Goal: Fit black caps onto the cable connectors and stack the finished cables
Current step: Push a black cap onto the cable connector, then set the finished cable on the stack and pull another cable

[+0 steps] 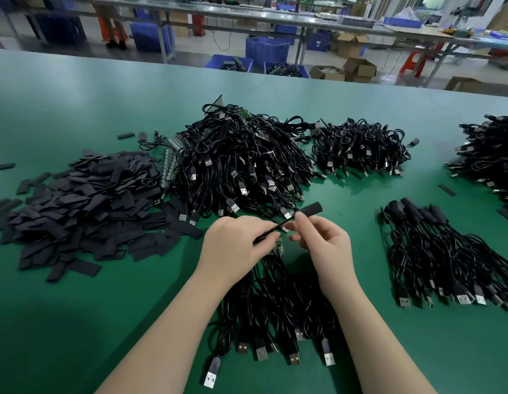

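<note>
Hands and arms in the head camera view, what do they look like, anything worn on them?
Both the left hand and the right hand are bare: no gloves, rings, watch or wristband show. Both forearms are uncovered right down to the bottom edge of the picture, so no sleeve is in view. No markings or cables on them.
</note>
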Demonstrator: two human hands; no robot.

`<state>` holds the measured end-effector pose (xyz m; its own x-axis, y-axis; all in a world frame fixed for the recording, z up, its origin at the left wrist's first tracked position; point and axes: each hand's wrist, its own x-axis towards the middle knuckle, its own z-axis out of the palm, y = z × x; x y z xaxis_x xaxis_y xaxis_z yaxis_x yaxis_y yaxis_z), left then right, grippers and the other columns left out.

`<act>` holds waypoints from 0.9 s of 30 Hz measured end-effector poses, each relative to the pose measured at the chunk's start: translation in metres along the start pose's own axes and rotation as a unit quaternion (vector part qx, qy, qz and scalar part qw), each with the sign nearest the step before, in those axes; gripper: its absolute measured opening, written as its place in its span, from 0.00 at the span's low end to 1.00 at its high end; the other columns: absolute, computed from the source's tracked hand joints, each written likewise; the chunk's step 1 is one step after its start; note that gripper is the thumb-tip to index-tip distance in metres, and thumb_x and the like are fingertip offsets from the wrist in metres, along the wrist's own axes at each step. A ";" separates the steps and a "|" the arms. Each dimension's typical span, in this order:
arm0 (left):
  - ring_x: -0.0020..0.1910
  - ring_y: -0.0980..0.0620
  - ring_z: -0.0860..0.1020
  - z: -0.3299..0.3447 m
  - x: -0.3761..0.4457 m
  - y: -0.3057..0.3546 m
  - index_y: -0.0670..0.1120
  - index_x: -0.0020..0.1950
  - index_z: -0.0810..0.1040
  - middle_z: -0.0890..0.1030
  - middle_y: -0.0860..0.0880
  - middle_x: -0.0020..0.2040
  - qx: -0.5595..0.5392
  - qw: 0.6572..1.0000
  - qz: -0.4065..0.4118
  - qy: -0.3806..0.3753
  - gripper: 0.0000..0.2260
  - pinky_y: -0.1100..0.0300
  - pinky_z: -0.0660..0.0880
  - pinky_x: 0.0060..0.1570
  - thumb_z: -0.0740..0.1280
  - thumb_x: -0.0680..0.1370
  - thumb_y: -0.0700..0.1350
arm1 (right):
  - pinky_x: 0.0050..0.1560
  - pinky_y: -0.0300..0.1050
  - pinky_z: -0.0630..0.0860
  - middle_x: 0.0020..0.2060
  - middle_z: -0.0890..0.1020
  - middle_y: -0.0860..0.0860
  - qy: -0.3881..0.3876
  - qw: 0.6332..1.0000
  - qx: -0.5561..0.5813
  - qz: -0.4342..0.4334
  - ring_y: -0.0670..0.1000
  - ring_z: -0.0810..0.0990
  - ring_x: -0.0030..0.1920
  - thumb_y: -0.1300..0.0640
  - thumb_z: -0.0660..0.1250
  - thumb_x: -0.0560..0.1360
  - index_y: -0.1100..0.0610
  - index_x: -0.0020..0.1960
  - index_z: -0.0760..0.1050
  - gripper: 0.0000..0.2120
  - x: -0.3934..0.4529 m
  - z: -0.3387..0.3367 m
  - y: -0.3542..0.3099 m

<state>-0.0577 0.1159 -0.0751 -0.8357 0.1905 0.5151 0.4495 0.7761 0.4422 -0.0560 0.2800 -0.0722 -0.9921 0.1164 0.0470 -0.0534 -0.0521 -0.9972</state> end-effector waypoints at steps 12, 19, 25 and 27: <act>0.57 0.59 0.76 -0.008 0.000 0.005 0.47 0.67 0.77 0.81 0.54 0.59 -0.076 0.993 -0.019 0.084 0.20 0.56 0.73 0.57 0.57 0.81 0.54 | 0.45 0.41 0.82 0.38 0.85 0.49 0.059 0.977 0.203 -0.016 0.48 0.84 0.40 0.50 0.69 0.72 0.47 0.36 0.84 0.08 0.012 -0.026 -0.037; 0.55 0.60 0.79 -0.003 -0.001 0.003 0.49 0.63 0.80 0.83 0.55 0.56 -0.087 0.994 -0.040 0.043 0.16 0.55 0.75 0.59 0.58 0.82 0.52 | 0.40 0.44 0.76 0.41 0.85 0.51 0.135 0.896 -0.423 -0.012 0.50 0.81 0.38 0.51 0.64 0.81 0.57 0.55 0.83 0.12 0.038 -0.085 -0.036; 0.50 0.59 0.80 -0.002 -0.002 0.000 0.49 0.60 0.83 0.84 0.55 0.53 -0.073 0.994 -0.057 0.056 0.13 0.55 0.77 0.52 0.62 0.81 0.49 | 0.68 0.58 0.64 0.72 0.70 0.54 0.041 0.673 -0.738 0.034 0.59 0.64 0.73 0.46 0.54 0.83 0.46 0.75 0.63 0.21 0.010 -0.081 0.002; 0.48 0.59 0.80 -0.002 -0.002 -0.004 0.50 0.58 0.83 0.84 0.56 0.51 -0.069 0.993 -0.071 0.056 0.10 0.57 0.78 0.49 0.64 0.81 0.47 | 0.75 0.63 0.51 0.79 0.59 0.52 0.017 0.656 -0.751 0.079 0.59 0.52 0.79 0.51 0.47 0.84 0.43 0.80 0.52 0.24 0.007 -0.087 0.011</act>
<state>-0.0567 0.1114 -0.0767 -0.8569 0.0096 0.5154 0.3743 0.6991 0.6092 -0.0532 0.3669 -0.0884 -0.9673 0.2503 -0.0403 0.2468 0.9660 0.0767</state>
